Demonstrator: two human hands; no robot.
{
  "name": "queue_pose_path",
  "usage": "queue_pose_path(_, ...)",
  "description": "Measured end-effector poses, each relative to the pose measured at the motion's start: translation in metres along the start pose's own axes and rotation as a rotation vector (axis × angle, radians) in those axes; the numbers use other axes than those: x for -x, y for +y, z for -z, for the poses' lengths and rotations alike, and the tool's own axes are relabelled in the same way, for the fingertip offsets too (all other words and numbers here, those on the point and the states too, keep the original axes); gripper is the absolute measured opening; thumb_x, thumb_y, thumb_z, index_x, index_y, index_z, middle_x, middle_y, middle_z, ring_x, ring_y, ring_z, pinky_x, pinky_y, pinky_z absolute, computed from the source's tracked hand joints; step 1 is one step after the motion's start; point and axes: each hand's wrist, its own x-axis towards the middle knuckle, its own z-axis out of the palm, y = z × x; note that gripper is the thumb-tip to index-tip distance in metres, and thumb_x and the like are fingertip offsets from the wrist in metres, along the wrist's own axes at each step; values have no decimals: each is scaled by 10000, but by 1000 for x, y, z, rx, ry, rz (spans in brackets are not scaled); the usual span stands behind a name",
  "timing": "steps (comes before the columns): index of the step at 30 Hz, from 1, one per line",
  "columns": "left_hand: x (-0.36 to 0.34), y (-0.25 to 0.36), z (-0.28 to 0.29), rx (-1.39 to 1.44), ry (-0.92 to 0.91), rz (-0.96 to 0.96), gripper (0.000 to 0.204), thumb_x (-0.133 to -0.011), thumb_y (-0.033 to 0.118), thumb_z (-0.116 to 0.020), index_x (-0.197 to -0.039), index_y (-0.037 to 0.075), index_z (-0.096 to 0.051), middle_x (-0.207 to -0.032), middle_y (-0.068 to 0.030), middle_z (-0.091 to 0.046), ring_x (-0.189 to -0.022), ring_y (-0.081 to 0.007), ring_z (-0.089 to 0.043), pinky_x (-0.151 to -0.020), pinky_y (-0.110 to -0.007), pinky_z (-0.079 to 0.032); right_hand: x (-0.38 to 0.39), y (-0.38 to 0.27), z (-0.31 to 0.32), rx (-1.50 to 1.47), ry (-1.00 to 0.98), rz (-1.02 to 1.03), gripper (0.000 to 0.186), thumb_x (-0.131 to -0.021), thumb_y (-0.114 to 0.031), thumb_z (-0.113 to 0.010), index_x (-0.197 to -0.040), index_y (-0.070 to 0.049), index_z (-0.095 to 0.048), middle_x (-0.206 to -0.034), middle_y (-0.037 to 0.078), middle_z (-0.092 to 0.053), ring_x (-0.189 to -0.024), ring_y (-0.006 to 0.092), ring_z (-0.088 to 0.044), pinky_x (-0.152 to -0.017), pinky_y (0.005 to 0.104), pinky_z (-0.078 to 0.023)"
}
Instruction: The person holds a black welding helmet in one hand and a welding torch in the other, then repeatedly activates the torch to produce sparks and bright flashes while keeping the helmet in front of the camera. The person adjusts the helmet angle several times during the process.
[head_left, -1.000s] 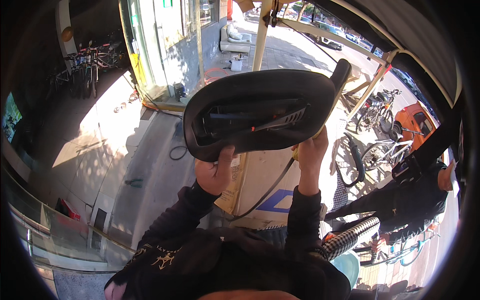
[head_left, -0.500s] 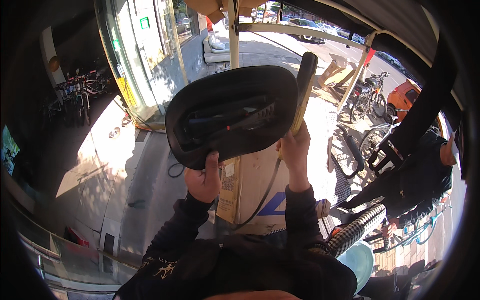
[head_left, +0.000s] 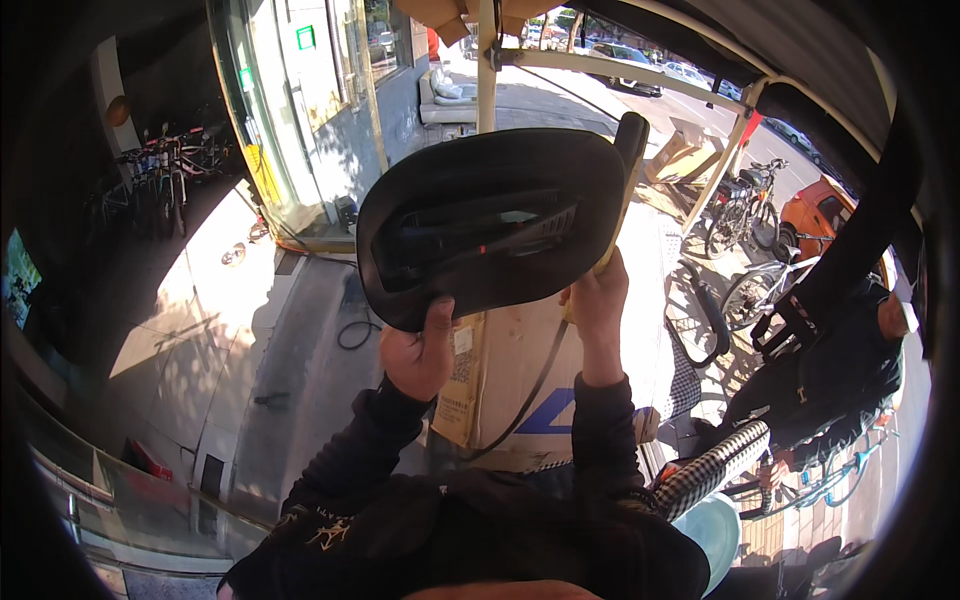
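Note:
A rounded black plastic shell (head_left: 480, 172) with a dark recess in its middle is held up in front of me. My left hand (head_left: 420, 350) grips its lower edge, thumb on the near side and fingers behind. My right hand (head_left: 603, 305) is closed round a long yellowish bar (head_left: 627, 205) with a black end (head_left: 633, 135), which stands upright at the shell's right edge. Part of this bar is hidden behind the shell, so its kind does not show. A dark cord (head_left: 543, 385) hangs below my right hand, over a large cardboard box (head_left: 555, 345).
To the right, another person (head_left: 820, 365) in dark clothes is beside a chequered padded bar (head_left: 715, 465). A pale blue basin (head_left: 712, 530) lies below it. A light metal frame pole (head_left: 487, 75) stands ahead, and bicycles (head_left: 745, 205) are parked at the far right.
The whole view has swung a little, so the surroundings and the shell appear slightly further right. Both hands keep their grips.

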Motion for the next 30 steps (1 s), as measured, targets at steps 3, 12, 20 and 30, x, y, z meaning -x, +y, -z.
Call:
queue_pose_path(3, 0, 4, 2, -46, -34, 3, 319, -1171, 247, -705, -1176, -65, -769, -1026, -115, -827, -849, -148, -769, -780, -295, -631, 0, -1, -3, -12, 6, -5, 232, -1103, -123, -718, -1249, 41, -643, -809, 90, -730, -522, 127, -653, -485, 253, -522)
queue_pose_path(12, 1, 3, 0, 17, -23, 53, 311, -1172, 243, -702, -1190, -61, -767, -1005, -99, -814, -860, -139, -751, -795, -298, -620, -4, 5, -3, -75, -34, 34, 222, -1088, -100, -719, -1244, 40, -645, -813, 87, -734, -512, 126, -644, -478, 253, -509)
queue_pose_path(20, 3, 4, 2, -15, -47, 23, 296, -1177, 228, -691, -1183, -58, -765, -990, -96, -808, -834, -133, -730, -782, -297, -602, -13, 39, 0, 279, 110, 449, 212, -1086, -87, -713, -1249, 33, -648, -819, 81, -733, -538, 128, -660, -489, 257, -521)
queue_pose_path(30, 7, 1, 8, -37, -34, 1, 272, -1173, 197, -686, -1200, -64, -756, -1007, -98, -809, -844, -142, -745, -753, -305, -596, 2, 12, 9, -588, -182, -250, 232, -1153, -215, -654, -1207, 11, -639, -774, 96, -704, -528, 173, -666, -492, 319, -565)
